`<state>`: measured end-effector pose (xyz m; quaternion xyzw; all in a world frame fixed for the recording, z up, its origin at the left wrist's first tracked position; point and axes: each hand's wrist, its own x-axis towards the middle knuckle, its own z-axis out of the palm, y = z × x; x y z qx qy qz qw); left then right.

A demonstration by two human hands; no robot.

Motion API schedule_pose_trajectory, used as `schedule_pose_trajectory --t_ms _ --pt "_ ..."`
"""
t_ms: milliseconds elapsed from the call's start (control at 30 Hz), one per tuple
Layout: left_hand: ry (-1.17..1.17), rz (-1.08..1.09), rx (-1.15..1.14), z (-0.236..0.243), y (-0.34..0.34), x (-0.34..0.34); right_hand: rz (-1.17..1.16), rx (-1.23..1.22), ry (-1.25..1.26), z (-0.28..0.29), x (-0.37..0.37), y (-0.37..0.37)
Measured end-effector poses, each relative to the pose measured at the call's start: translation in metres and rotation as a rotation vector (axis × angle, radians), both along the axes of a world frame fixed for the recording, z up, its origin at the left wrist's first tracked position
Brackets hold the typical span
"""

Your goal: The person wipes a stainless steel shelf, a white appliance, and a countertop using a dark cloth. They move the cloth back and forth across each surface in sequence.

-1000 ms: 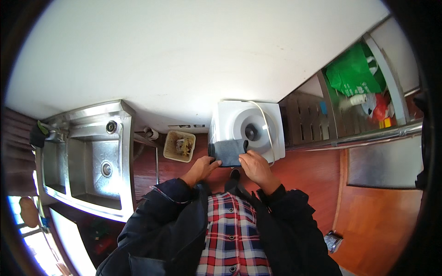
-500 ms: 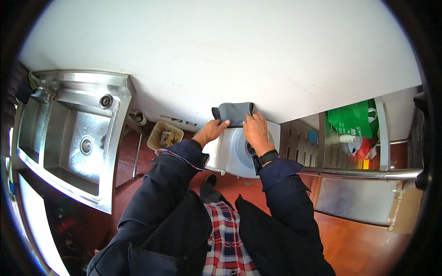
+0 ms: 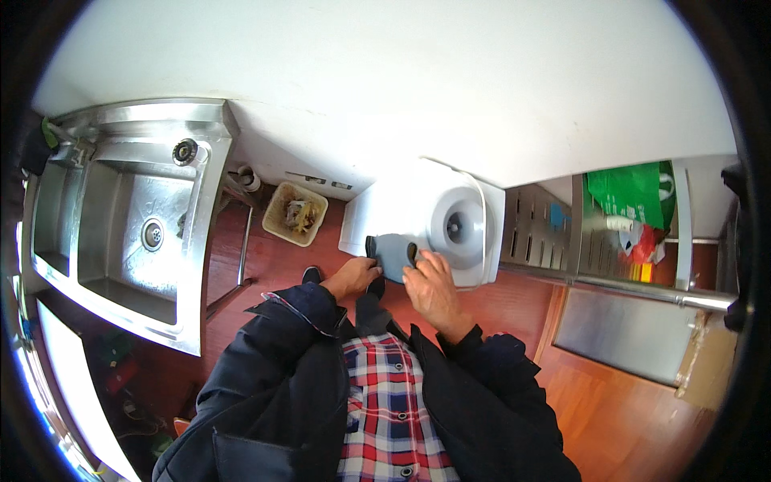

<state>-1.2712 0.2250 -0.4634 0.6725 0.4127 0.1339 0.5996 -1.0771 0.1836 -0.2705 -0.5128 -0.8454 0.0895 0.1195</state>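
A grey cloth with dark edges point(image 3: 392, 251) spreads over the front of a white appliance point(image 3: 377, 205), left of its round recessed well point(image 3: 456, 225). My left hand point(image 3: 352, 278) pinches the cloth's lower left corner. My right hand point(image 3: 430, 285) has its fingers closed at the cloth's right edge, which curls up. A pale cord point(image 3: 485, 233) runs down over the appliance's right part.
At left stands a steel double sink point(image 3: 116, 281), with a basket of scraps point(image 3: 275, 225) between it and the appliance. At right, steel shelving point(image 3: 522, 225) holds a green bag point(image 3: 622, 193) and small items. A white wall point(image 3: 385, 72) rises behind the appliance.
Since half a second ago both hands and the cloth have come down from high near the wall to the appliance's front, uncovering its top. The cord shows again.
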Motion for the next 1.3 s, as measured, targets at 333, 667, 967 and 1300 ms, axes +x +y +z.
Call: schedule_pose_trajectory --t_ms 333,667,967,1300 --pt "0.074 -0.152 -0.020 0.038 -0.034 0.042 -0.321 -0.040 0.037 -0.026 0.083 -0.078" --pt "-0.019 -0.144 -0.169 0.073 -0.057 0.140 -0.525 0.037 0.149 -0.050 0.215 -0.117" --pt "0.138 -0.269 0.316 0.197 -0.040 0.198 -0.819 -0.132 0.925 -0.067 0.295 -0.128" --pt "0.464 -0.558 0.880 0.205 0.007 0.287 -0.894 -0.427 1.000 -0.213 0.238 -0.086"
